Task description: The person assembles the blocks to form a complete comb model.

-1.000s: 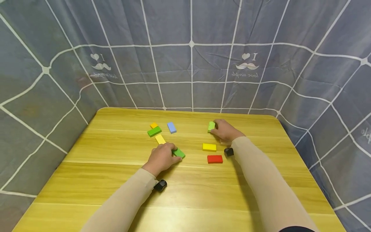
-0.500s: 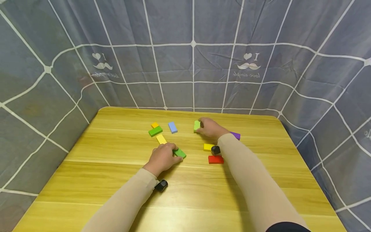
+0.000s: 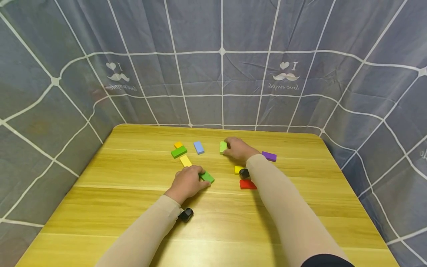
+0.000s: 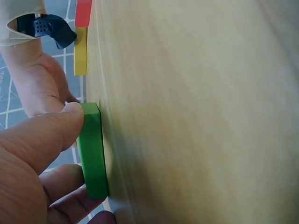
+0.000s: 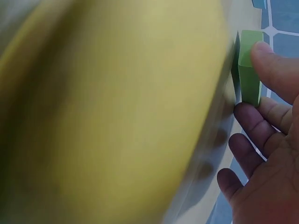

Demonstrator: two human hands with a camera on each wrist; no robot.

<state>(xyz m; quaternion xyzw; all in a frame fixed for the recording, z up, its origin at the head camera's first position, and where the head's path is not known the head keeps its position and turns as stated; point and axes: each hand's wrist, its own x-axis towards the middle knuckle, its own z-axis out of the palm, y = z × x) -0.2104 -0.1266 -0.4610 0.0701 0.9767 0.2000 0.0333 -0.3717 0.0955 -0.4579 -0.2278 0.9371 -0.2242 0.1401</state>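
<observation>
My left hand (image 3: 188,182) grips a green block (image 3: 207,177) by its ends, left of the table's middle. In the left wrist view the thumb lies on one end of this green block (image 4: 95,158) and fingers reach the other. Further back, my right hand (image 3: 241,149) pinches a light green block (image 3: 223,147) between thumb and fingers. The right wrist view shows the light green block (image 5: 251,65) standing out beyond the spread lower fingers. A pale yellow block (image 3: 185,161) lies just behind the left hand, partly overlapped by it.
A dark green block (image 3: 179,151), an orange block (image 3: 178,144) and a blue block (image 3: 198,147) lie at the back left. Under the right forearm, a yellow block (image 3: 238,169) and a red block (image 3: 247,184) are partly covered. A purple block (image 3: 269,156) sits right of that wrist.
My right hand has slid left along the back of the table with the light green block, slowing at the end. The purple block has come into view behind it. My left hand stays put.
</observation>
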